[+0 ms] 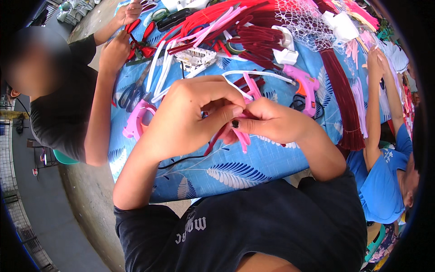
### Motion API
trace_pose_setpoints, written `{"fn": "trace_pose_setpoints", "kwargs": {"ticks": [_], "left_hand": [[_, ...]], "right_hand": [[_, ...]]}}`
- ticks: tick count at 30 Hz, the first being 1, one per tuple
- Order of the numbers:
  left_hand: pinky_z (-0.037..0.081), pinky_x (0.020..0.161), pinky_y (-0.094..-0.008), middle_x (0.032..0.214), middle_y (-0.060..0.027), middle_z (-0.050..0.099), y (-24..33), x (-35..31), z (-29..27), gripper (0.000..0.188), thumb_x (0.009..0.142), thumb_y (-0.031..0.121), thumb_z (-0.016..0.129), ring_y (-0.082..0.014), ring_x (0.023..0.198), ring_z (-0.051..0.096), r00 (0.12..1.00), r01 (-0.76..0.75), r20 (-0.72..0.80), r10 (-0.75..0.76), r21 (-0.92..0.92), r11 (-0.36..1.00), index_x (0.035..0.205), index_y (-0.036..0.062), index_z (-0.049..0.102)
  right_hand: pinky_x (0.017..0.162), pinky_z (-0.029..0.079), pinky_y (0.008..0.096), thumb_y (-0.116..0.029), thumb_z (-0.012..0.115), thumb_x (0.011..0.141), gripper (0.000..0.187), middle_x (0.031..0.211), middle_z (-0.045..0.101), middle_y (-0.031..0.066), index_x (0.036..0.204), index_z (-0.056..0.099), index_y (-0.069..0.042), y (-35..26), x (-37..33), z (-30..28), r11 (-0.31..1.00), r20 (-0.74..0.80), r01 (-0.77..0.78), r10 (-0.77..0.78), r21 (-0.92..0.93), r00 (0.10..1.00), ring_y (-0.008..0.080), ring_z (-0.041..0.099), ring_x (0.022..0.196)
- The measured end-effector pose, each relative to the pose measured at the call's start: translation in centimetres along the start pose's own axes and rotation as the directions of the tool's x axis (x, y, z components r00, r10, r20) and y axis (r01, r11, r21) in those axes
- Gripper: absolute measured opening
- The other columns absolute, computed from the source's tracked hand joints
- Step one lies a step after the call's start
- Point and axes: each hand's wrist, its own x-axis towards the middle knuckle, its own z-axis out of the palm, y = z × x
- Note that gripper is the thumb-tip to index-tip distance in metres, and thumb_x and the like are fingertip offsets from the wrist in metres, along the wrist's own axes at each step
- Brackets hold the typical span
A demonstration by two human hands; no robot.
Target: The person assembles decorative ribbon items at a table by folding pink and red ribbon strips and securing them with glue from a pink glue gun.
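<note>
Over the near part of the table, my left hand (195, 109) and my right hand (272, 120) meet with fingers closed in pinches. Between them is a small bunch of fuzzy pipe cleaners. Pink pipe cleaners (244, 141) stick out below my fingers and more show above them. A dark red pipe cleaner (212, 144) slants out beneath my left hand. My fingers hide the middle of the bunch, so how the stems are joined cannot be seen. A dark patch marks my right thumbnail. Just beyond my hands curves a white pipe cleaner (260, 72).
Pink glue guns lie to the right (309, 89) and left (138, 119), near scissors (131, 94). Farther back are dark red pipe cleaner bundles (258, 43), red stems (204, 22) and white netting (301, 20). Co-workers' arms reach in from left (104, 77) and right (374, 99).
</note>
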Motion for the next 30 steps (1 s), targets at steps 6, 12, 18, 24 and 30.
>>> {"fn": "trace_pose_setpoints", "kwargs": {"ticks": [6,12,18,24,30], "left_hand": [[0.052,0.057,-0.0211,0.087,-0.0076,0.061,-0.3,0.1,0.1,0.008,0.086,-0.007,0.063,-0.0093,0.068,0.062,0.999,0.028,-0.041,-0.03,-0.057,0.998,0.093,-0.004,0.064],[0.048,0.058,-0.021,0.083,-0.0062,0.059,-0.7,0.3,0.4,0.008,0.087,-0.001,0.065,-0.0087,0.069,0.059,0.996,-0.008,-0.091,0.011,0.039,0.999,0.093,-0.0036,0.062],[0.037,0.055,-0.0246,0.072,-0.0042,0.051,-0.3,0.5,-0.2,0.015,0.089,0.006,0.065,-0.0084,0.062,0.045,0.996,-0.092,0.041,0.085,0.193,0.977,0.082,-0.0017,0.055],[0.033,0.054,-0.0247,0.07,-0.0022,0.048,-0.5,0.3,-1.1,0.017,0.09,0.008,0.061,-0.0093,0.06,0.04,0.993,-0.115,0.034,0.112,0.109,0.987,0.079,-0.0006,0.052],[0.034,0.056,-0.0254,0.07,-0.0013,0.046,-0.6,0.3,-1.3,0.029,0.098,0.022,0.051,-0.0094,0.062,0.041,0.994,-0.081,0.077,0.083,-0.027,0.996,0.08,-0.0012,0.052]], "right_hand": [[0.086,0.05,0.0303,-0.01,0.051,0.098,0.022,0.098,0.065,0.0104,0.111,0.057,0.005,-1.4,0.2,0.2,0.998,0.012,0.044,-0.045,0.033,0.999,0.0183,0.065,0.095],[0.08,0.051,0.0296,-0.011,0.05,0.098,0.021,0.096,0.065,0.0128,0.108,0.055,0.005,-0.7,0.5,0.1,0.979,0.007,0.05,-0.052,0.198,0.999,0.0186,0.066,0.085],[0.066,0.047,0.0281,-0.018,0.048,0.1,0.023,0.083,0.062,0.0103,0.099,0.055,0.004,-0.6,0.1,0.2,0.969,0.07,0.023,-0.042,0.247,0.997,0.0151,0.06,0.071],[0.059,0.045,0.0281,-0.023,0.045,0.101,0.029,0.07,0.051,0.0045,0.091,0.054,0.002,0.4,0.4,0.5,0.904,0.226,0.02,-0.128,0.426,0.966,0.0124,0.051,0.062],[0.058,0.044,0.0282,-0.029,0.041,0.102,0.035,0.067,0.048,0.0045,0.085,0.052,-0.001,-0.2,0.3,1.5,0.873,0.299,0.024,-0.192,0.488,0.935,0.0122,0.048,0.059]]}}
